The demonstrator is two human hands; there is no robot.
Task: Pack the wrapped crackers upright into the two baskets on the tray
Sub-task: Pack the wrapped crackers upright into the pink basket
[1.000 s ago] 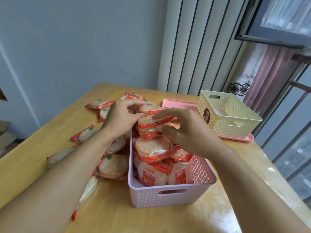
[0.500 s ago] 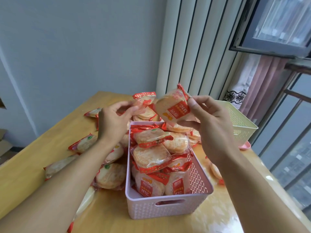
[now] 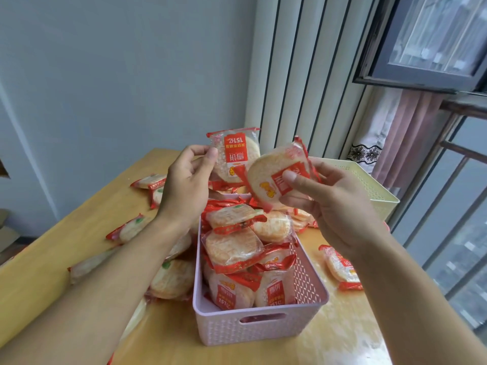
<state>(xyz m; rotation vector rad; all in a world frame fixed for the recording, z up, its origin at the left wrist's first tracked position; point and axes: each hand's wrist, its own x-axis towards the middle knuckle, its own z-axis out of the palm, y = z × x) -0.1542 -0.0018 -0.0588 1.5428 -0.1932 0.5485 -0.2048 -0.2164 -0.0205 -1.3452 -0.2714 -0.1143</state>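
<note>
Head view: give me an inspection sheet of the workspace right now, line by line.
Surface: wooden table, glossy, bare at the near edge.
Job's things: pink basket near centre, crammed with wrapped crackers, some upright, some flat on top; cream basket at far right, contents hidden.
Clutter: loose crackers scattered left of the pink basket; one loose pack to its right.
Grippers: left hand holds a raised cracker; right hand pinches a tilted cracker.
Cables: nothing seen.
Surroundings: grey wall, vertical blinds, window, pink curtain.
</note>
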